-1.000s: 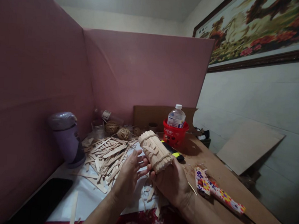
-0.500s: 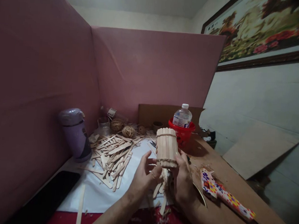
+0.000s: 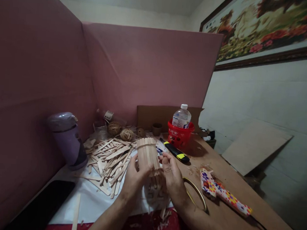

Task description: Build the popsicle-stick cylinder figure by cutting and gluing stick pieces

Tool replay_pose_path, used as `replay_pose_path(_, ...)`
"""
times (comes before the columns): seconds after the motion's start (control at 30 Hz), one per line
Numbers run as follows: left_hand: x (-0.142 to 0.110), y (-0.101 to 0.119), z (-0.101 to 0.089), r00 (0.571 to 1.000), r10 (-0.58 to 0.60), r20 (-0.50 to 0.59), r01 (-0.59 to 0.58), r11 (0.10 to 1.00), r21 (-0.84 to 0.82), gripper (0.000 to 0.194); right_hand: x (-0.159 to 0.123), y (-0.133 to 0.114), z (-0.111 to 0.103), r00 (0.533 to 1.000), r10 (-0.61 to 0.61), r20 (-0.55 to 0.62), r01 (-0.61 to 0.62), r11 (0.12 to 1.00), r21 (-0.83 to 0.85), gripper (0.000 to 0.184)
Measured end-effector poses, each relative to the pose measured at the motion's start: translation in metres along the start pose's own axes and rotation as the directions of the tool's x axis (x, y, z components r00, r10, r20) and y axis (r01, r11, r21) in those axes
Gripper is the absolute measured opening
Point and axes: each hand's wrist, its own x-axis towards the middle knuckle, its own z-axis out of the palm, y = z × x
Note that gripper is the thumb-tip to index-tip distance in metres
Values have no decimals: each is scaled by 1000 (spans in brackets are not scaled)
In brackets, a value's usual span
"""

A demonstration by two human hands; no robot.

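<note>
A small barrel made of wooden craft sticks (image 3: 147, 153), bound with twine, stands nearly upright above the table. My left hand (image 3: 134, 179) wraps its fingers round the barrel's lower left side. My right hand (image 3: 172, 177) grips the lower right side, thumb against the sticks. A heap of loose craft sticks (image 3: 110, 160) lies on white paper (image 3: 92, 201) just left of my hands.
A purple jar (image 3: 67, 139) stands at left, a black phone (image 3: 40, 208) near the front. Twine balls (image 3: 120, 131), a red bucket (image 3: 180, 137) holding a water bottle (image 3: 181, 117), a black-and-yellow knife (image 3: 175, 151), a gold ring (image 3: 195, 194) and a flowered glue gun (image 3: 223, 192) lie around. Pink boards wall the left and back.
The barrel went from tilted in my right hand to upright, then moved left and lower. My left hand closed onto it, so both hands hold it now.
</note>
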Motion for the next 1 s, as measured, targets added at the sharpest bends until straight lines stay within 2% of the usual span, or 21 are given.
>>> replay_pose_path(0.07,7,2,-7,992,-4,-126,29,979,201,74,2,0,-1,997,-13,-73,11,1000,-19,52)
replay_pose_path(0.13,14,4,-14,972,47,-230,55,907,417,78,3,-1,-1,993,-26,-111,26,1000,-10,50)
replay_pose_path(0.2,19,6,-19,958,74,-277,73,871,485,80,3,-2,-2,991,-32,-128,35,999,24,47)
replay_pose_path(0.3,21,7,-22,949,74,-307,94,862,498,79,5,-2,-3,989,-30,-145,41,997,68,42)
replay_pose_path(0.47,22,8,-22,957,20,-289,122,877,466,62,11,-1,-5,985,-32,-167,48,994,94,40)
replay_pose_path(0.6,21,9,-22,964,-16,-265,142,875,464,56,16,-3,-7,983,-17,-183,36,995,97,37)
replay_pose_path(0.83,19,13,-24,975,-17,-221,136,835,533,60,21,1,-9,974,55,-221,-14,983,181,37)
replay_pose_path(1.0,19,11,-23,992,62,-106,12,809,588,68,24,1,-10,967,61,-246,-8,977,213,39)
